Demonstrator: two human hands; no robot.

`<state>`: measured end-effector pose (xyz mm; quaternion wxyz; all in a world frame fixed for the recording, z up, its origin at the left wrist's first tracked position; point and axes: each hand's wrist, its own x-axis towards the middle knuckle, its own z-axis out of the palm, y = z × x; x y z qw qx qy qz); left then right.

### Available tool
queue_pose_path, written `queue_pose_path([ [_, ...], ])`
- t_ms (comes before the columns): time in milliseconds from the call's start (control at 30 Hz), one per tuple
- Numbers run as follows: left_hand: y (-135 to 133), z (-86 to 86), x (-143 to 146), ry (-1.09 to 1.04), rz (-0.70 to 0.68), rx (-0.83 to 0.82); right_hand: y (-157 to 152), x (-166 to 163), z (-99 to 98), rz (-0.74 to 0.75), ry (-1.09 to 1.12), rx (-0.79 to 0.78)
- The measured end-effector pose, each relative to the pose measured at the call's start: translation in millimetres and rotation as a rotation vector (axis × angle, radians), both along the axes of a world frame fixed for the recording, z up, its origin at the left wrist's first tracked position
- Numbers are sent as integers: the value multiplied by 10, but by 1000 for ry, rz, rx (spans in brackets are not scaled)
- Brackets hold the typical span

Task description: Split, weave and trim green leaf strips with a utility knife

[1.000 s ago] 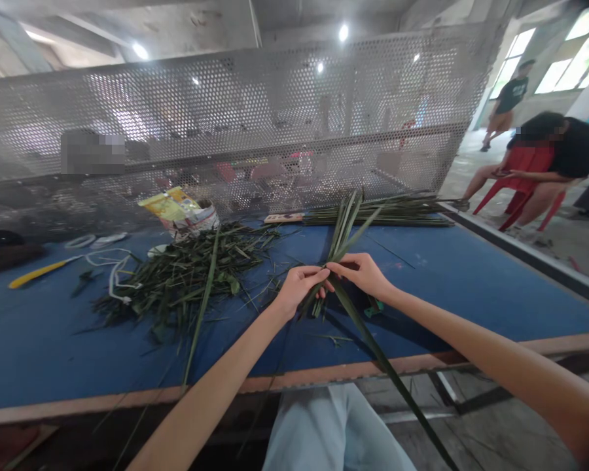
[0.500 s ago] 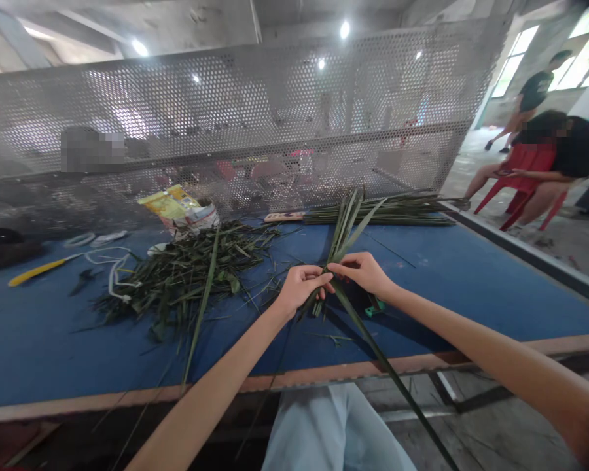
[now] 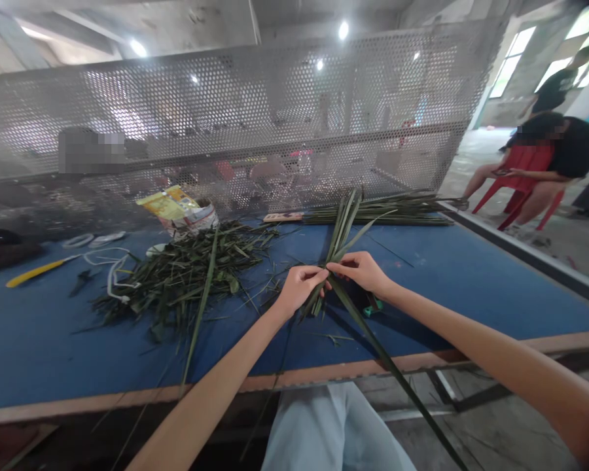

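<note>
Over a blue table (image 3: 471, 281) I hold a bunch of long green palm leaf strips (image 3: 344, 226) that fan upward from my fingers. My left hand (image 3: 299, 288) is closed round the bunch from the left. My right hand (image 3: 360, 269) pinches the same spot from the right, fingertips meeting those of the left. One long strip (image 3: 387, 366) runs from the grip down past the table's front edge towards my lap.
A heap of cut leaf scraps (image 3: 186, 271) lies to the left, with a yellow-handled tool (image 3: 34, 271), white cords (image 3: 112, 268) and a yellow bag (image 3: 177, 209). Bundled strips (image 3: 387, 210) lie against a perforated metal screen (image 3: 226, 124). A person on a red chair (image 3: 540, 163) sits at right.
My hands stay almost still on the bunch; one upper leaf tip has bent slightly to the right. A person walking at the far right has moved further right.
</note>
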<state>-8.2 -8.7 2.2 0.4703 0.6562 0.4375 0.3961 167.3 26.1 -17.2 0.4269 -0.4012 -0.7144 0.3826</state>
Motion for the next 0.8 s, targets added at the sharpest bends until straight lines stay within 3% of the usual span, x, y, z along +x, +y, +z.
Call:
queue_pose_path([
  [567,30,-46,9,-23,-74,36,1,9,15,-15,-1,19],
  [800,23,-55,8,-64,-20,11,-25,-15,46,8,46,16],
])
